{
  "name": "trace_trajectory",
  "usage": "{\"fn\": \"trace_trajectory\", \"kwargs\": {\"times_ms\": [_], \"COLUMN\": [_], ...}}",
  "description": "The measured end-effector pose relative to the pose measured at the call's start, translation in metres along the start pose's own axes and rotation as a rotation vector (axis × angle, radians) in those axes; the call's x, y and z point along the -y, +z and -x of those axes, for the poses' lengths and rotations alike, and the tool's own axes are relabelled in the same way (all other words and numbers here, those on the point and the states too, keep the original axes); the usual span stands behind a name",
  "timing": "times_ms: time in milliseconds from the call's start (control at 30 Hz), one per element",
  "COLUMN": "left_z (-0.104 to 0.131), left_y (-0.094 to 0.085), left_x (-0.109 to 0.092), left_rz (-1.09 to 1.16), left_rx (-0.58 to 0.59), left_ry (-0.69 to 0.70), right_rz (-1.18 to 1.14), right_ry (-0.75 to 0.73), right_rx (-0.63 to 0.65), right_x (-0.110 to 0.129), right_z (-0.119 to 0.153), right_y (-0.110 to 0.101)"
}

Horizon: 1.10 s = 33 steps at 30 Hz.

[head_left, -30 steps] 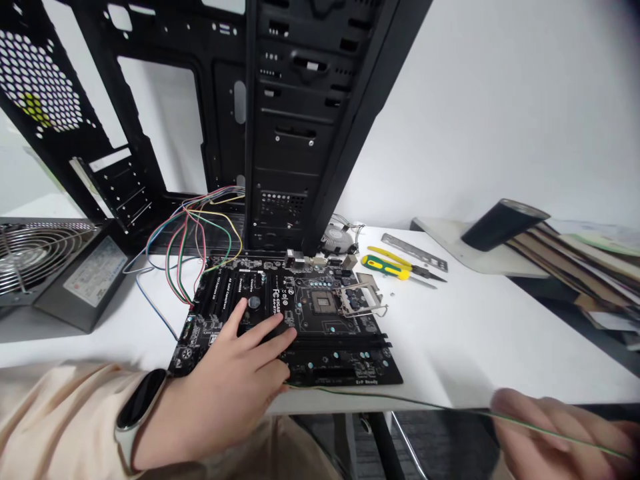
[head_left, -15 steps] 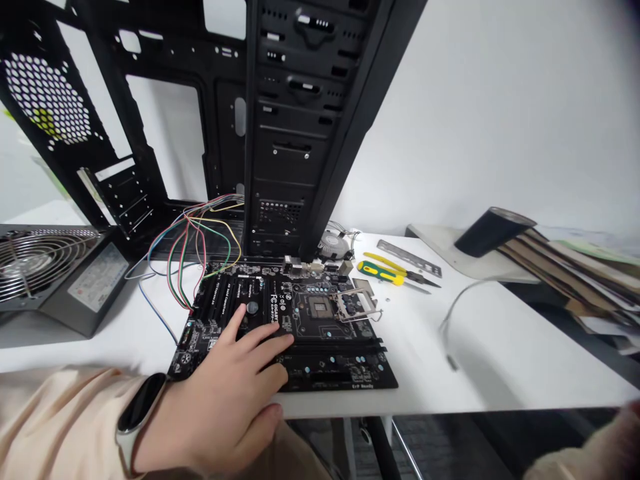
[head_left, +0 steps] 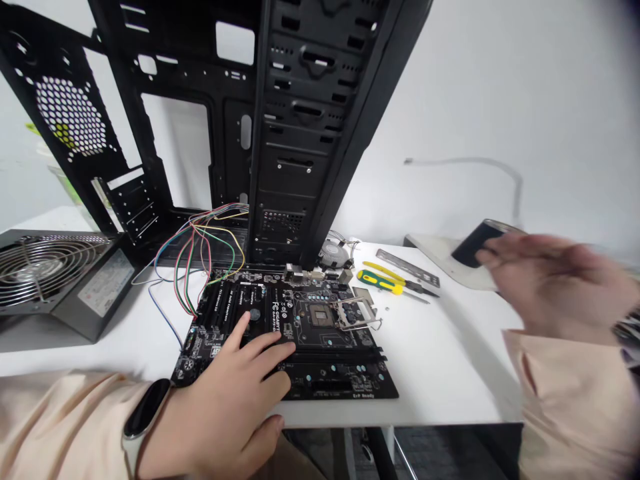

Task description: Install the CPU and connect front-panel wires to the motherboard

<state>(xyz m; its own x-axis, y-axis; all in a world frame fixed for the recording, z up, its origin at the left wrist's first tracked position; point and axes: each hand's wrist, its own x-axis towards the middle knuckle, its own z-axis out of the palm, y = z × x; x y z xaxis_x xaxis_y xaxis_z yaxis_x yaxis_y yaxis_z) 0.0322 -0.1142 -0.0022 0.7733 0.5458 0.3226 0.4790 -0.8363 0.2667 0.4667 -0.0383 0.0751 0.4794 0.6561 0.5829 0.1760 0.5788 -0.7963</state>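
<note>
My left hand (head_left: 227, 400) rests palm down on the lower left of the black motherboard (head_left: 345, 387), fingers spread and holding nothing. The board lies flat, its metal socket frame (head_left: 357, 313) raised. Over the table's right side, my right hand (head_left: 545, 280) is blurred. Its fingertips overlap a dark cylindrical object (head_left: 475, 245); whether they touch it or hold anything I cannot tell. A blurred grey cable (head_left: 470, 161) arches above this hand against the wall.
A black computer case (head_left: 290, 140) stands behind the board, with coloured wires (head_left: 187, 267) trailing from it. At left is a power supply (head_left: 105, 283). Right of the board lie a green-yellow screwdriver (head_left: 380, 281), yellow-handled pliers (head_left: 390, 272) and a metal plate (head_left: 407, 265).
My right hand has come up from the lower right corner to the dark cylinder. The grey cable has risen off the table. My left hand stays on the board; the view has shifted slightly.
</note>
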Motion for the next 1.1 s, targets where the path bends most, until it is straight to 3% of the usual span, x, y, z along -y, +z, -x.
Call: {"fn": "trace_trajectory", "kwargs": {"times_ms": [100, 233, 367, 567, 733, 867, 1100], "left_z": [-0.001, -0.001, -0.001, -0.003, -0.002, -0.001, -0.002], "left_y": [0.000, 0.002, 0.004, 0.002, 0.003, 0.005, 0.004], "left_x": [0.000, 0.001, 0.002, 0.001, 0.002, 0.002, 0.002], "left_rz": [-0.024, -0.050, -0.041, -0.046, -0.054, -0.073, -0.082], "left_rx": [-0.002, -0.007, -0.019, -0.004, -0.011, -0.009, 0.009], "left_ry": [0.004, 0.013, 0.003, 0.001, 0.013, 0.025, 0.024], "right_rz": [0.024, 0.194, 0.109, 0.085, 0.039, 0.060, 0.228], "right_ry": [0.304, 0.447, 0.450, 0.391, 0.338, 0.391, 0.411], "right_rx": [-0.042, 0.092, 0.037, 0.021, 0.096, 0.202, 0.368], "right_x": [-0.033, -0.050, -0.046, -0.039, -0.028, -0.036, -0.067], "right_z": [0.025, 0.051, 0.054, 0.030, 0.015, 0.018, 0.029], "right_y": [-0.011, -0.031, -0.036, -0.023, -0.001, 0.010, 0.001]}}
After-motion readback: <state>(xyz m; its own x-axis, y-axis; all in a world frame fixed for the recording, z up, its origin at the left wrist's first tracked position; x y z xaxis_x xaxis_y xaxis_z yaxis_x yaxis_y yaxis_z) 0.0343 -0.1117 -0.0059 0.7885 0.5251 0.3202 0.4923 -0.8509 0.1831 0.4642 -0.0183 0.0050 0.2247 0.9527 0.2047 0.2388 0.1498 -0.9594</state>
